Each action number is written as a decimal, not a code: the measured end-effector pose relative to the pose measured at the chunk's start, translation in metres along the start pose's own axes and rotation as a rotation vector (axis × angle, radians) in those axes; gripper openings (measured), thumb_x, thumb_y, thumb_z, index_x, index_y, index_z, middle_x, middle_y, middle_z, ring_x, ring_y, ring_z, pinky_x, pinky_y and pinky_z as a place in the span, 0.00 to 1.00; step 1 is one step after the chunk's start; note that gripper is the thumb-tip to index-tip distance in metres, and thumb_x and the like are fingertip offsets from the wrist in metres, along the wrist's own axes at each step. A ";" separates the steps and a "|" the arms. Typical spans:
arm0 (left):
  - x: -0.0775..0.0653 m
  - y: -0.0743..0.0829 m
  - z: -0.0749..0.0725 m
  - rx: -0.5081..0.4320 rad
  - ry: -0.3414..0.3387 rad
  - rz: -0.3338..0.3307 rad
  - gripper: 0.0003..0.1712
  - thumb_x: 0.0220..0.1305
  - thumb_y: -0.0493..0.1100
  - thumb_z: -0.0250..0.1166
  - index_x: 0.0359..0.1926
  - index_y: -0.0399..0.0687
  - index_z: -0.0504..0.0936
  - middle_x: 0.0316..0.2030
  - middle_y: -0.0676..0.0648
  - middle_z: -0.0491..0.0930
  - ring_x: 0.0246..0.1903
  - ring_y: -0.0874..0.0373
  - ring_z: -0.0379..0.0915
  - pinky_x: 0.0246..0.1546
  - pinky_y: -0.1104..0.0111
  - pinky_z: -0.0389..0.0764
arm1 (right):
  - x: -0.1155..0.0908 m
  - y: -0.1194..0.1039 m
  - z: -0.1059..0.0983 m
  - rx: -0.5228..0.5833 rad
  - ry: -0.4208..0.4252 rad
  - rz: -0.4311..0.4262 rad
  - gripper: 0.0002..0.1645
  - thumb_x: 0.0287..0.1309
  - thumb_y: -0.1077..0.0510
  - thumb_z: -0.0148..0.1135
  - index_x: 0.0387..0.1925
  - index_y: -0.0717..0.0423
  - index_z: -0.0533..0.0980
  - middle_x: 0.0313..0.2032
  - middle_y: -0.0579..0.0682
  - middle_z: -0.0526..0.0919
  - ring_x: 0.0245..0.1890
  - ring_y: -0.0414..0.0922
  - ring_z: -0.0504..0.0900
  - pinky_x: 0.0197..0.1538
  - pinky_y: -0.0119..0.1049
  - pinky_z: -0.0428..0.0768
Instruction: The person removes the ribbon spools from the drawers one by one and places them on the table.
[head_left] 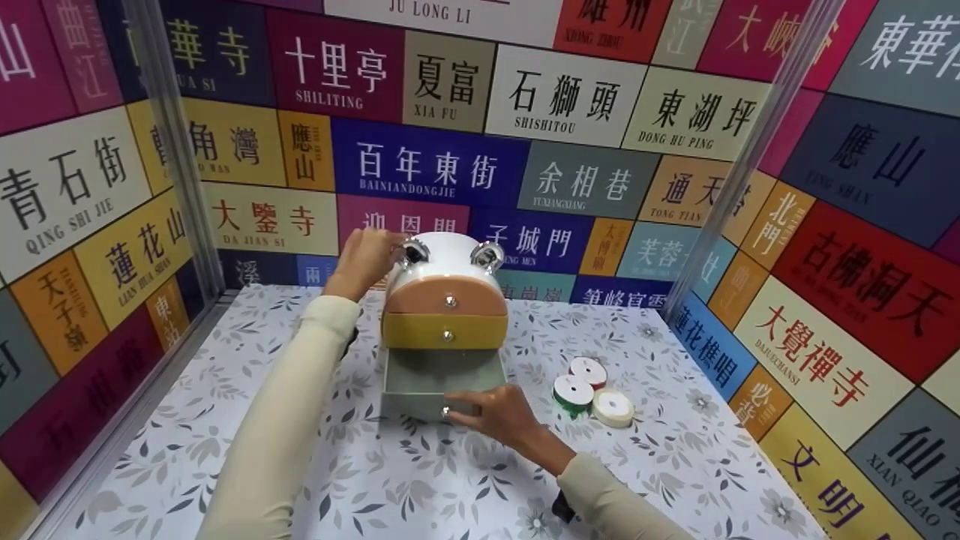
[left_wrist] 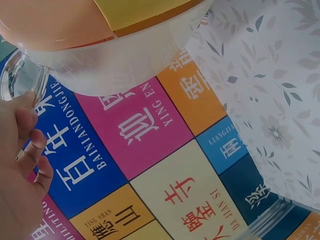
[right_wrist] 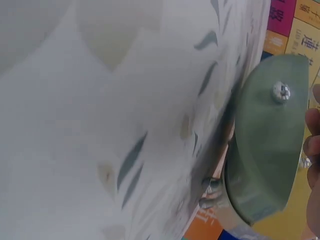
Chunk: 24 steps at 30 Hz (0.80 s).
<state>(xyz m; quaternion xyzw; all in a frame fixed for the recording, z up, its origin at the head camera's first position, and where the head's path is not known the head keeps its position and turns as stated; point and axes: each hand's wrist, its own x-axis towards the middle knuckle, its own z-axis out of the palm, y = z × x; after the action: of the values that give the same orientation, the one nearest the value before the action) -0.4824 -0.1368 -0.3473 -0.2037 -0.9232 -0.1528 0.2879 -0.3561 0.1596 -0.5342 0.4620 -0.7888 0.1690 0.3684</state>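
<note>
A small drawer cabinet [head_left: 446, 259] with a white rounded top and two shiny silver ears stands on the table. Its orange drawer [head_left: 420, 297] and yellow drawer [head_left: 412, 330] are closed, while the green bottom drawer [head_left: 409, 406] is pulled out, its inside visible. My left hand [head_left: 367, 259] pinches the silver ear [left_wrist: 15, 75] on the left side; its other fingers curl loosely. At the green drawer's front, my right hand [head_left: 499, 412] has its fingers by the top edge. The right wrist view shows the drawer's silver knob [right_wrist: 281, 92] uncovered, with the fingertips beside the rim.
Right of the cabinet lie three ribbon spools: a red one [head_left: 589, 370], a green one [head_left: 573, 393] and a cream one [head_left: 613, 408]. The table [head_left: 637, 480] has a leaf-patterned cover. Walls of coloured name panels [head_left: 427, 161] enclose it at the back and sides.
</note>
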 end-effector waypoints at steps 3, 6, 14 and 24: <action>0.001 0.000 0.000 0.003 0.001 -0.002 0.09 0.68 0.39 0.68 0.46 0.53 0.92 0.36 0.42 0.90 0.31 0.42 0.85 0.32 0.52 0.80 | 0.000 -0.006 0.006 -0.001 -0.028 -0.027 0.18 0.52 0.46 0.81 0.46 0.41 0.90 0.16 0.39 0.83 0.16 0.23 0.55 0.20 0.20 0.67; 0.001 0.001 0.000 -0.008 -0.001 0.005 0.10 0.69 0.40 0.68 0.47 0.54 0.92 0.37 0.42 0.90 0.31 0.43 0.85 0.33 0.53 0.80 | -0.002 -0.009 0.010 -0.025 -0.077 -0.027 0.17 0.54 0.44 0.80 0.46 0.40 0.90 0.16 0.38 0.83 0.15 0.25 0.55 0.21 0.20 0.68; 0.001 0.002 -0.002 -0.017 -0.001 0.015 0.11 0.69 0.39 0.67 0.49 0.55 0.91 0.36 0.41 0.90 0.30 0.44 0.84 0.34 0.53 0.80 | -0.002 -0.008 0.016 -0.101 -0.179 -0.039 0.13 0.54 0.44 0.79 0.41 0.40 0.91 0.19 0.37 0.85 0.13 0.27 0.68 0.22 0.23 0.74; 0.000 -0.001 0.000 -0.012 -0.004 -0.004 0.10 0.69 0.39 0.68 0.47 0.55 0.91 0.34 0.41 0.89 0.27 0.45 0.81 0.31 0.54 0.80 | 0.002 -0.009 0.016 -0.109 -0.223 -0.009 0.12 0.55 0.48 0.80 0.42 0.39 0.90 0.20 0.38 0.85 0.18 0.33 0.80 0.33 0.30 0.84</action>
<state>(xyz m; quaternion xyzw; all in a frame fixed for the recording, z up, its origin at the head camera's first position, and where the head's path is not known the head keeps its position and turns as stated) -0.4825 -0.1381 -0.3474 -0.2037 -0.9233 -0.1585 0.2846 -0.3559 0.1446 -0.5440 0.4609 -0.8308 0.0716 0.3036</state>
